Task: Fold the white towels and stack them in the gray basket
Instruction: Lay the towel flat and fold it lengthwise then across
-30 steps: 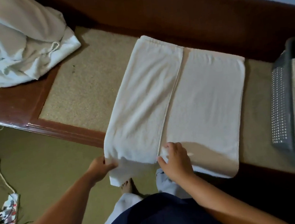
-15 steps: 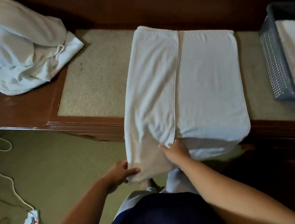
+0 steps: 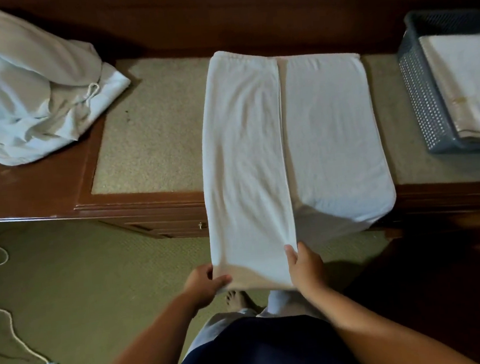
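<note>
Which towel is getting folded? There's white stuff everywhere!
Find the brown bench. In its middle lies a towel, its near end hanging off and held by the left hand and right hand. Unlike the crumpled pile on the left and the stack in the gray basket, it lies flat, half folded.

**Bench carrying towels and a basket**

The brown wooden bench has a beige inset top. A crumpled pile of white towels lies at its left end. A half-folded towel in the middle hangs over the front edge, and a gray basket stands at the right.
</note>
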`<control>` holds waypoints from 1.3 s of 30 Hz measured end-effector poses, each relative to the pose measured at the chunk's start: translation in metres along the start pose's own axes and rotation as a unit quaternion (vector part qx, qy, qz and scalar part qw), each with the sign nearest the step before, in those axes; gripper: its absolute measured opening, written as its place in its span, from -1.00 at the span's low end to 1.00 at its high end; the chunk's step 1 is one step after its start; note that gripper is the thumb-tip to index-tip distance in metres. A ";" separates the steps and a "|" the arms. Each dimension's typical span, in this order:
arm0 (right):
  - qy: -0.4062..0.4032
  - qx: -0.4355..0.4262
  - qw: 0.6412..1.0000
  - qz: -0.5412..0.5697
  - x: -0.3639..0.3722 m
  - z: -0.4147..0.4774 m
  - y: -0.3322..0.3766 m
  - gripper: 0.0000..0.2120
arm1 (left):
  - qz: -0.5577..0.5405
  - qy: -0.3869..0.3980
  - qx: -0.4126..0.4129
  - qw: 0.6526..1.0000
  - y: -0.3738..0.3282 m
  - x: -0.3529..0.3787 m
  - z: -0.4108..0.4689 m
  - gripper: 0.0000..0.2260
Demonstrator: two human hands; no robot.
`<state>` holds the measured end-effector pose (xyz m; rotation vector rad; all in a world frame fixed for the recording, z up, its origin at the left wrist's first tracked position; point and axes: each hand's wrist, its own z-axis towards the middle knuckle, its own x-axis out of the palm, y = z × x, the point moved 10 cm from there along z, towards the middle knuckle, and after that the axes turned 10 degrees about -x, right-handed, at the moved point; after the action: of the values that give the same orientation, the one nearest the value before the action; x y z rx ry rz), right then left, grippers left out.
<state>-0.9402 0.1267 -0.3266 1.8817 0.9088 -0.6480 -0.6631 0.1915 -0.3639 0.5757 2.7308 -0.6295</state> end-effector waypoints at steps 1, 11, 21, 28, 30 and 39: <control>0.006 0.024 1.000 -0.011 0.003 0.001 -0.007 -0.85 | 0.039 -0.013 -0.014 0.999 0.003 0.001 0.005 -0.69; -0.008 -0.357 0.926 -0.123 0.005 0.050 0.151 -0.40 | 0.112 -0.341 0.204 0.911 -0.118 -0.078 -0.029 -0.57; -0.028 -0.349 0.905 -0.241 -0.043 0.296 0.207 -0.30 | 0.300 -0.319 0.190 0.879 -0.294 -0.086 0.107 -0.28; -0.051 -0.368 0.894 -0.252 -0.096 0.433 0.244 -0.27 | 0.246 -0.367 0.201 0.874 -0.421 -0.135 0.187 -0.32; -0.044 -0.374 0.890 -0.258 -0.101 0.457 0.254 -0.27 | 0.241 -0.375 0.188 0.875 -0.443 -0.153 0.205 -0.32; -0.057 -0.390 0.890 -0.229 -0.114 0.477 0.269 -0.32 | 0.232 -0.388 0.167 0.876 -0.481 -0.184 0.226 -0.31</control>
<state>-0.8208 -0.4202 -0.3152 0.9068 1.3079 -0.5392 -0.6709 -0.3701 -0.3237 0.8032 1.6667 -0.9501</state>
